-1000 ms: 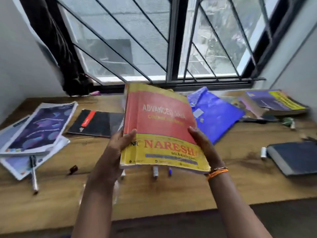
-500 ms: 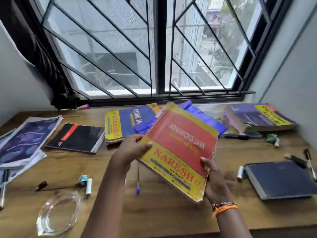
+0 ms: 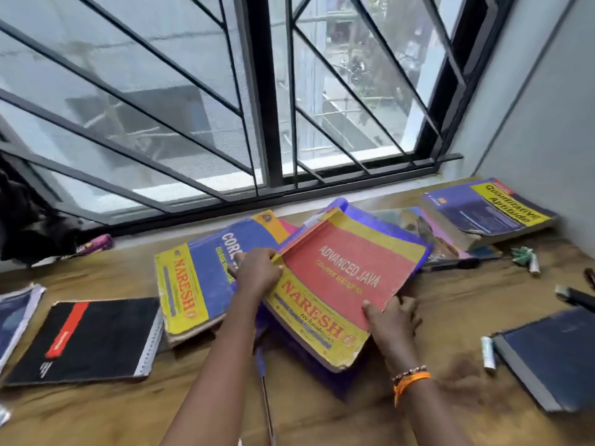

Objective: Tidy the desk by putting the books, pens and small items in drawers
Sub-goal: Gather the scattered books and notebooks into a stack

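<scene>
The surface (image 3: 106, 410) is wood with a matt, visibly grained brown finish. The red and yellow book (image 3: 341, 284) has a glossy paper cover, worn and frayed at its near corner. The blue and yellow book (image 3: 196, 278) shows the same shiny paper, creased along the spine. The black notebook (image 3: 87, 339) looks matt, bound with metal spiral wire. The window grille (image 3: 273, 91) is dark painted metal.

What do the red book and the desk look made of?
Red book: paper with a soft card cover, slightly glossy; its corners are frayed and curled. Desk: looks like wood or wood-grain laminate, matt; brown streaked grain shows, which one I cannot tell.
</scene>
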